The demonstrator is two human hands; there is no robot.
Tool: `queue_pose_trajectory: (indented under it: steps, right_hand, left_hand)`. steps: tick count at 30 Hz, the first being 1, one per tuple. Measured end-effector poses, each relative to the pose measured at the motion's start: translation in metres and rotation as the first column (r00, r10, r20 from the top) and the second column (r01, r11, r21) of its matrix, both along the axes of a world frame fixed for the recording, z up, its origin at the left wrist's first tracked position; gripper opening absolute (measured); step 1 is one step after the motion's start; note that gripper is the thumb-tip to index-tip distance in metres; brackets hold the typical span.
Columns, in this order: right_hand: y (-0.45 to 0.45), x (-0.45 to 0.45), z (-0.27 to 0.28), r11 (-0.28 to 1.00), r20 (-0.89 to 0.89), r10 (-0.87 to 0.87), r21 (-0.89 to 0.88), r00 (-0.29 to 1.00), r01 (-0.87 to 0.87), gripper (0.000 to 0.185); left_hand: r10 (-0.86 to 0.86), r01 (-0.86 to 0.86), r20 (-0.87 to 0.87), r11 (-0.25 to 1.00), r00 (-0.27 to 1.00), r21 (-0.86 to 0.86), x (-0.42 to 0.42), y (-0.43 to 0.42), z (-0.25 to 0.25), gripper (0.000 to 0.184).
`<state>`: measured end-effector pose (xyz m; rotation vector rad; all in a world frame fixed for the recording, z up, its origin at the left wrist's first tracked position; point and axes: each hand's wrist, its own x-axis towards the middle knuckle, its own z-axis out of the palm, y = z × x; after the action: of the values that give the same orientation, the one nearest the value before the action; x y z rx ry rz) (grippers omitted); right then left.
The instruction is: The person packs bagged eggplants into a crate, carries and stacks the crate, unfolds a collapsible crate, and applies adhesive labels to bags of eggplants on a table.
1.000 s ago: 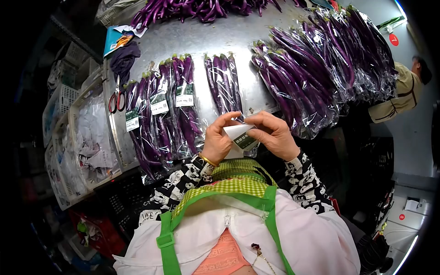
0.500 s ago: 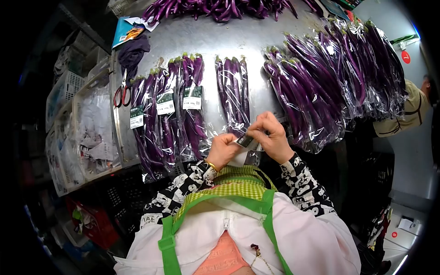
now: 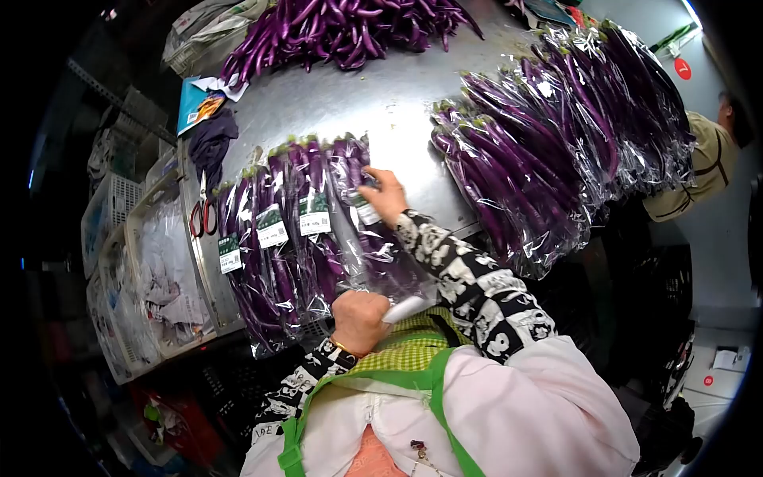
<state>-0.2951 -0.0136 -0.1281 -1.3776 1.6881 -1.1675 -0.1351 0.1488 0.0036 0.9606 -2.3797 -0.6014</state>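
Note:
My right hand (image 3: 386, 197) lies on a clear bag of long purple eggplants (image 3: 348, 171), its fingers apart and pressed against the bag's right side. Partly under that hand shows a label (image 3: 367, 215) on the bag. Closer to my body, my left hand (image 3: 359, 318) is closed in a fist at the bag's lower end. A white paper strip (image 3: 407, 308), somewhat blurred, sticks out of this fist. To the left, several bagged bunches (image 3: 280, 191) lie side by side, each with a green and white label (image 3: 271, 226).
More bagged eggplants (image 3: 524, 159) are piled on the right of the metal table (image 3: 405, 103). Loose eggplants (image 3: 342, 32) heap at the far edge. Red-handled scissors (image 3: 203, 213) and a dark cloth (image 3: 211, 143) lie left, beside crates (image 3: 171, 262). Another person's sleeve (image 3: 703, 163) shows at right.
The bag beneath my hands has shifted left, against the labelled ones. My right hand has left the label strip and moved up onto the bag; my left hand has dropped lower with the white paper.

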Motion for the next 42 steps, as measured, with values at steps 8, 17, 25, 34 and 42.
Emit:
queue_pose_trajectory:
  steps: [8,17,25,34,42]
  right_hand:
    - [0.044,-0.062,0.081,0.997,-0.59,0.072,0.016,0.804,-0.078,0.073]
    - [0.129,-0.26,0.138,0.685,-0.726,-0.078,0.459,0.684,0.565,0.117]
    - [0.11,-0.23,0.16,0.846,-0.273,-0.031,0.505,0.961,0.171,0.076]
    - [0.088,-0.187,0.205,0.882,-0.249,-0.023,0.451,0.968,0.137,0.065]
    - [0.079,-0.068,0.09,0.774,-0.589,0.081,0.545,0.804,0.321,0.095]
  left_hand:
    - [0.087,0.196,-0.63,0.91,0.772,0.365,-0.028,-0.019,0.002,0.005]
    - [0.143,0.336,-0.627,0.743,0.766,0.579,-0.033,-0.027,0.003,0.009]
    - [-0.181,0.533,-0.75,0.806,0.636,0.257,-0.047,-0.007,0.013,0.015]
    - [-0.403,0.568,-0.63,0.82,0.663,0.074,-0.033,0.004,0.01,0.015]
    - [-0.274,0.632,-0.725,0.723,0.631,0.277,-0.046,0.018,0.02,0.02]
